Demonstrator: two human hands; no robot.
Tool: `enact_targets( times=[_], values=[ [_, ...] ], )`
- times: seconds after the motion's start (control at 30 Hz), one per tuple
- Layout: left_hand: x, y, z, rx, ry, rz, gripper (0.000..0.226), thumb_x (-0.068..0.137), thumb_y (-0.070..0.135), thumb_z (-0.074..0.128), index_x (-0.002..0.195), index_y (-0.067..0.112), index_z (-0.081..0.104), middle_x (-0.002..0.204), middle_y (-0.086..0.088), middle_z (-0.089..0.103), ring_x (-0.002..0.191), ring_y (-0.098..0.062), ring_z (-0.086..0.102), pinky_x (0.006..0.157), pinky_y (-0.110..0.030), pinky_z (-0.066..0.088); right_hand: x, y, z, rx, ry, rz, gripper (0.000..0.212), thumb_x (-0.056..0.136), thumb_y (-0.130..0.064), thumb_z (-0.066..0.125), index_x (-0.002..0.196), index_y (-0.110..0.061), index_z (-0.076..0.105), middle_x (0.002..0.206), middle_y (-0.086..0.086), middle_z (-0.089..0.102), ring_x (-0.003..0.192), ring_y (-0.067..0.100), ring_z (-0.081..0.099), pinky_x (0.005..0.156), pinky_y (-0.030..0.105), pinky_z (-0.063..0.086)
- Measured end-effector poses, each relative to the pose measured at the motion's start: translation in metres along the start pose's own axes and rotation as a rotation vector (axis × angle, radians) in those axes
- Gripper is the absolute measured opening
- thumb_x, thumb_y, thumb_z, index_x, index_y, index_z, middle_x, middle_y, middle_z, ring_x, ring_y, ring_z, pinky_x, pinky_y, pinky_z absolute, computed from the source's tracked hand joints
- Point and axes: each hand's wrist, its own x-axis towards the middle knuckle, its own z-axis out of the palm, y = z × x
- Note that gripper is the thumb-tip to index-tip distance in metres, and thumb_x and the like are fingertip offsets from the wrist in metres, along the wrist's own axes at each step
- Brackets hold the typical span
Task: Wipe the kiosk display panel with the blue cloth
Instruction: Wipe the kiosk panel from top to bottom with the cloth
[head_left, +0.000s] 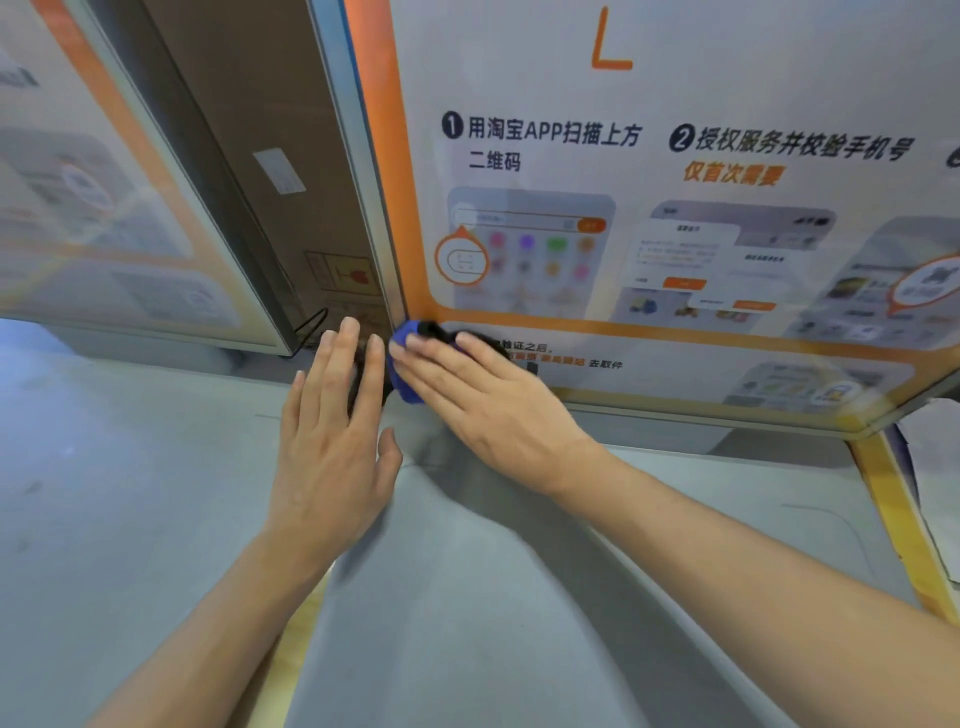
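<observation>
The right hand (483, 395) lies flat, fingers straight and together, pressing the blue cloth (404, 364) against the lower left corner of the kiosk display panel (675, 104); its grip is not curled round the cloth but spread over it. Only a bunched edge of the cloth shows past the fingertips, near the middle of the frame, with something dark just above the fingers that is too blurred to tell. The left hand (332, 441) hovers just left of it, fingers straight and slightly apart, thumb out to the side, holding nothing; whether it touches any surface cannot be told.

The panel fills the upper right of the frame: an orange-bordered poster with numbered steps in Chinese text and phone screenshots, a metal frame along its left edge. Left of that edge stands a brown cardboard box (270, 171) with a white label and a fragile mark. At the upper left a second orange-edged panel (104, 218) shows, blurred. A grey floor (130, 519) spreads across the lower frame, with a yellow stripe (904, 530) at the right.
</observation>
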Motion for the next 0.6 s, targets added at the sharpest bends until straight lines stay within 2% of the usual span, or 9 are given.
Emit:
enact_targets(
  times=[0.07,0.13,0.27,0.33,0.4,0.47,0.53,0.6],
  values=[
    [0.0,-0.002,-0.001,-0.018,-0.006,-0.02,0.082,0.082,0.011,0.068,0.153,0.0,0.028,0.161,-0.023,0.017,0.148,-0.039,0.02,0.11,-0.059,0.035,0.012,0.003,-0.003,0.034,0.116,0.075,0.05,0.105,-0.006,0.024,0.155,-0.004,0.028,0.162,0.008,0.028,0.15,0.022,0.024,0.124,0.038,0.016],
    [0.001,-0.002,-0.001,-0.025,-0.012,-0.024,0.083,0.081,0.011,0.07,0.152,-0.001,0.029,0.161,-0.024,0.017,0.148,-0.039,0.021,0.109,-0.06,0.036,0.012,0.003,0.0,0.026,0.12,0.078,0.051,0.104,-0.005,0.024,0.155,-0.003,0.026,0.162,0.009,0.028,0.15,0.023,0.024,0.124,0.039,0.015],
    [0.0,-0.004,-0.001,-0.023,-0.017,0.003,0.082,0.083,0.013,0.068,0.153,0.0,0.027,0.162,-0.023,0.015,0.149,-0.039,0.019,0.109,-0.06,0.037,-0.024,-0.007,0.013,-0.052,-0.155,-0.13,0.053,0.102,-0.009,0.027,0.154,-0.004,0.028,0.162,0.009,0.027,0.15,0.022,0.024,0.122,0.039,0.012],
    [-0.003,-0.003,-0.001,-0.027,-0.023,0.017,0.082,0.082,0.013,0.068,0.153,0.0,0.028,0.161,-0.022,0.015,0.149,-0.039,0.019,0.108,-0.06,0.037,-0.042,-0.007,0.01,-0.017,-0.213,-0.119,0.051,0.102,-0.01,0.031,0.152,-0.006,0.035,0.159,0.007,0.033,0.147,0.022,0.03,0.121,0.038,0.018],
    [-0.006,0.0,-0.001,-0.042,-0.01,0.04,0.081,0.081,0.01,0.069,0.151,-0.001,0.031,0.16,-0.024,0.018,0.148,-0.041,0.022,0.107,-0.06,0.038,-0.052,0.0,0.003,0.051,-0.147,-0.062,0.048,0.1,-0.007,0.041,0.148,-0.004,0.043,0.155,0.01,0.041,0.144,0.026,0.037,0.12,0.041,0.029],
    [-0.008,0.006,-0.001,-0.077,0.014,0.06,0.079,0.081,0.009,0.07,0.15,-0.002,0.034,0.159,-0.026,0.021,0.145,-0.042,0.027,0.107,-0.058,0.038,-0.057,0.013,-0.011,0.174,-0.048,0.018,0.041,0.101,0.0,0.042,0.142,0.003,0.049,0.149,0.015,0.047,0.139,0.032,0.044,0.115,0.044,0.036],
    [-0.008,0.018,-0.004,-0.156,0.056,0.076,0.074,0.083,0.01,0.069,0.148,-0.002,0.037,0.156,-0.027,0.026,0.141,-0.042,0.035,0.11,-0.052,0.038,-0.061,0.029,-0.031,0.327,0.056,0.115,0.039,0.105,0.004,0.03,0.135,0.008,0.055,0.143,0.02,0.052,0.134,0.036,0.049,0.113,0.044,0.039],
    [-0.005,0.036,-0.01,-0.268,0.09,0.091,0.067,0.088,0.015,0.064,0.147,-0.002,0.039,0.152,-0.025,0.033,0.138,-0.039,0.04,0.111,-0.048,0.037,-0.062,0.04,-0.053,0.455,0.107,0.228,0.05,0.106,0.001,0.014,0.131,0.009,0.057,0.14,0.022,0.054,0.132,0.037,0.05,0.113,0.043,0.039]
  ],
)
